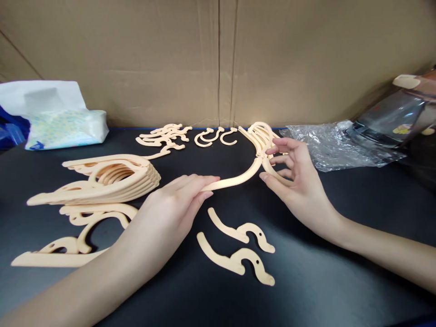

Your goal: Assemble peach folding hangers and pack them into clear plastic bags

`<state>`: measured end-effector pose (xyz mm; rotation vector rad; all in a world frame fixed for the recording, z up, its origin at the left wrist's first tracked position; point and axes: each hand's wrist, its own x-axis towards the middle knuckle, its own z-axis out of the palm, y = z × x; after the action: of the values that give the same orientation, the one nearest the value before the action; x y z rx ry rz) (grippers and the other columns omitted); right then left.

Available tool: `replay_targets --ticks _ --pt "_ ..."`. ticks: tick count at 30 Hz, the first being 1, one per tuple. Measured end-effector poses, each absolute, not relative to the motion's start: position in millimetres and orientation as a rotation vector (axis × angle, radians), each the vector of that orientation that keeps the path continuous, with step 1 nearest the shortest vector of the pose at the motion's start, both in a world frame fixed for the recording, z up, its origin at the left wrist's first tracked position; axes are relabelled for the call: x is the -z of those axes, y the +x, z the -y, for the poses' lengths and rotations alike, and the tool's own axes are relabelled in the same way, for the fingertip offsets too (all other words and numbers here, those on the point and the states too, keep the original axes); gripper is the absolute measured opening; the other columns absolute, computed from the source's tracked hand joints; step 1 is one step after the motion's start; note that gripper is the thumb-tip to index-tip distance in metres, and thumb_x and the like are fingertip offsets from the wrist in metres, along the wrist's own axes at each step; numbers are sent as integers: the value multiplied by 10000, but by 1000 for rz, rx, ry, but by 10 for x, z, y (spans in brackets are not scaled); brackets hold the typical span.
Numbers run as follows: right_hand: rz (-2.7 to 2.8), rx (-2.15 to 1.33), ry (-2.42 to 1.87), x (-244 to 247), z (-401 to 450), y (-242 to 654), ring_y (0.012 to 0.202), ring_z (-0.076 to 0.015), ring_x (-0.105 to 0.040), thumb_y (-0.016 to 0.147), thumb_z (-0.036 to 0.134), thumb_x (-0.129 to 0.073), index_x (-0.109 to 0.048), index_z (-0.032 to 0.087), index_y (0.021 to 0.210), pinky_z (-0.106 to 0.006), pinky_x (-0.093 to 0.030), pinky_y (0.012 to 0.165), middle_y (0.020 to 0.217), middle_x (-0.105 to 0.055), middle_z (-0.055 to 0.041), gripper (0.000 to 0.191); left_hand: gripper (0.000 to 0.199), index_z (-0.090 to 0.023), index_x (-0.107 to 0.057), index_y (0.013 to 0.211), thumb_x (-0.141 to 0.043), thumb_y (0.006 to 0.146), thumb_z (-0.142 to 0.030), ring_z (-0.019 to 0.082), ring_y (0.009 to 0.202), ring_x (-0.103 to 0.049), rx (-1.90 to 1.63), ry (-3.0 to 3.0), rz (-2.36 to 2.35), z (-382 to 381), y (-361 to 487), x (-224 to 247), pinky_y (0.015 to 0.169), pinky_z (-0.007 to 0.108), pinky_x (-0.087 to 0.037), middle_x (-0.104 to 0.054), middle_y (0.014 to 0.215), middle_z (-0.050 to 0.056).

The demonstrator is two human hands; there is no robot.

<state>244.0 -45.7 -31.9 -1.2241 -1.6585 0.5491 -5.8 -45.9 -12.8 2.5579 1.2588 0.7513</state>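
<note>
Toward three o'clock from centre, the cream hanger [238, 179] looks light, stiff and perhaps slick, best held by its long arm, where the left hand [179, 200] pinches, and its joint [260, 158], where the right hand [301, 181] curls round.

L fingers [200, 182] pinch beige hanger pc [235, 180], R fingers [289, 144] nr its joint [260, 158].

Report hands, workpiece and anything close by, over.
Left hand pinching one end of cream curved piece. Right hand curled at its other end, grip unclear. Two loose curved parts lie nearby on black tabletop.
</note>
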Motion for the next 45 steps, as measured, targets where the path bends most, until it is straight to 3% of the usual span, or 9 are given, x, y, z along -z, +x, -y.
replay_targets --ticks 9,14,18,21,25,28,36,41,45 --pt "2118 140 -1074 196 548 2386 1134 -277 -565 916 185 -577 -532 243 1139 -506 -450 984 1151 -606 -114 235 230 -174 -593 1196 -439 1029 -209 179 938 -643 -790 2756 -1062 480 -4 149 822 312 -484 -712 1087 22" --pt "2381 97 -888 242 558 2344 1023 -188 -665 976 250 -554 -592 181 1159 -461 -356 1125 1048 -732 -47 199 188 -206 -566 1174 -459 1022 -181 160 842 -592 -726 2811 -1004 563 42 176 762 318 -437 -673 1005 -6" --pt "2360 -41 -923 268 540 2376 830 -148 -681 989 228 -532 -646 177 1063 -341 -497 875 925 -749 -20 145 159 -192 -549 1152 -531 994 -196 166 951 -603 -778 2835 -1035 577 50 148 832 320 -447 -655 1112 6" --pt "2345 -79 -995 262 530 2401 802 -152 -657 994 240 -526 -658 179 1059 -313 -478 721 928 -740 -30 160 290 -153 -494 1260 -541 975 -166 201 1114 -560 -836 2915 -1074 580 50 108 925 334 -443 -564 1297 71" --pt "2333 -211 -1063 266 515 2418 873 -157 -639 999 238 -515 -666 196 1123 -318 -492 768 991 -701 -42 200 148 -164 -598 1083 -486 989 -142 202 953 -557 -684 3000 -855 589 38 70 802 336 -447 -622 1069 45" --pt "2321 -252 -1092 277 508 2419 895 -167 -618 993 243 -520 -680 191 1155 -316 -513 756 982 -658 -56 233 198 -176 -650 967 -458 1011 -196 207 879 -565 -623 3017 -734 586 18 62 715 341 -424 -654 963 31" --pt "2329 -290 -1109 292 507 2424 893 -168 -611 988 233 -528 -666 196 1210 -325 -528 766 966 -640 -55 264 401 -186 -697 956 -330 970 -24 198 797 -618 -341 3155 -650 615 22 -21 712 331 -427 -696 929 31" --pt "2340 -299 -1142 288 514 2421 916 -172 -612 989 218 -517 -658 213 1200 -333 -531 782 1007 -649 -52 254 448 -152 -685 889 -266 953 -9 221 748 -617 -290 3326 -630 645 58 -43 675 344 -431 -694 848 61" --pt "2337 -305 -1151 288 515 2418 939 -174 -616 989 213 -513 -653 217 1196 -331 -524 800 1026 -647 -48 249 359 -126 -661 1050 -370 889 7 241 813 -610 -262 3281 -576 637 24 26 712 363 -449 -684 927 70"
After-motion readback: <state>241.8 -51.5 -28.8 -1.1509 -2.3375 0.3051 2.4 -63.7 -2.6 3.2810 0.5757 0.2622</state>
